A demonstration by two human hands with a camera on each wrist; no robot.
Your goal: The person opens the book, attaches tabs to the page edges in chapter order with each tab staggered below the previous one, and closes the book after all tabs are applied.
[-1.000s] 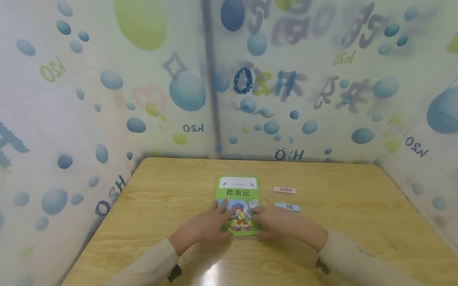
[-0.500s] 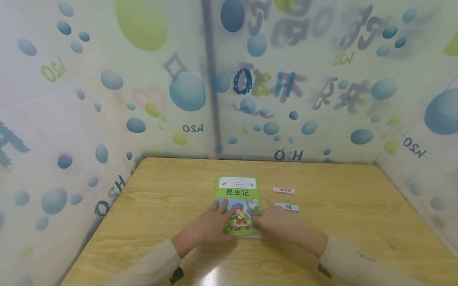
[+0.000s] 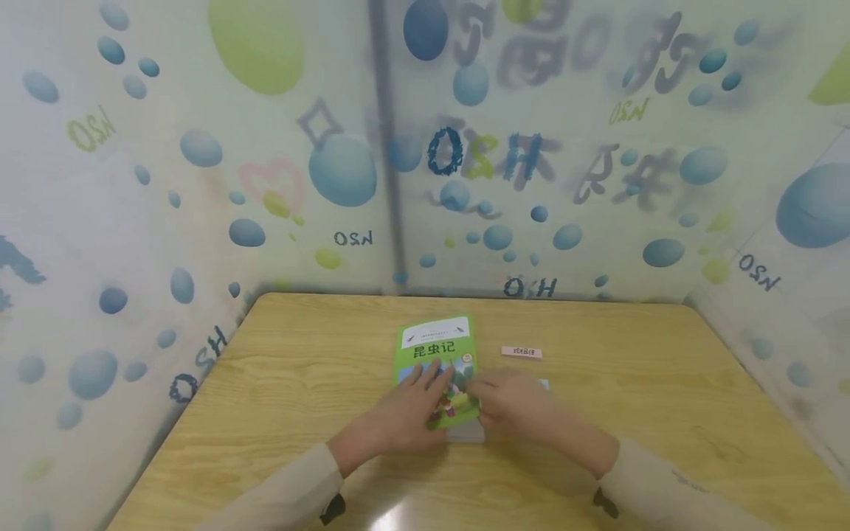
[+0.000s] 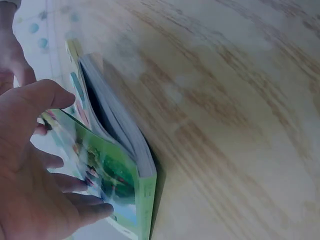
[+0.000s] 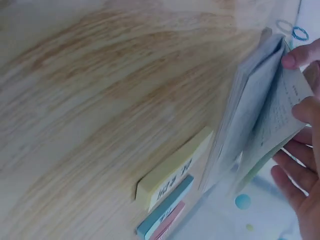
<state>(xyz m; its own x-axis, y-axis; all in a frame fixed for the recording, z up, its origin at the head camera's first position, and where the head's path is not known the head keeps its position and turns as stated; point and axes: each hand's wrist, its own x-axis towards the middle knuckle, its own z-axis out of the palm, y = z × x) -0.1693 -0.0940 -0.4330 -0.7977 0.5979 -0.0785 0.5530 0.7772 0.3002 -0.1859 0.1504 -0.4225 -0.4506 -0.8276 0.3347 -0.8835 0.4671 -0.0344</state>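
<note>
A green-covered book (image 3: 434, 346) with a cartoon child on its front lies on the table, its cover lifted at the right side. My right hand (image 3: 514, 402) pinches the raised cover; in the right wrist view its thumb lies on the printed inner page and the fingers are behind. My left hand (image 3: 408, 413) rests on the cover with fingers spread and fairly straight. In the left wrist view its thumb reaches the cover's lower edge. The page block (image 4: 122, 120) stays down, with a gap under the cover.
On the wooden table (image 3: 299, 369), right of the book, lie a pink sticky-note pad (image 3: 521, 352), a blue pad (image 5: 165, 212) and a yellow pad (image 5: 175, 167) with handwriting. My right hand hides part of them in the head view. A patterned curtain (image 3: 319, 273) hangs behind the table.
The book's cover has risen from its right side and tilted to the left, baring pages below. My right hand has closed on the cover's edge, and my left has shifted slightly right.
</note>
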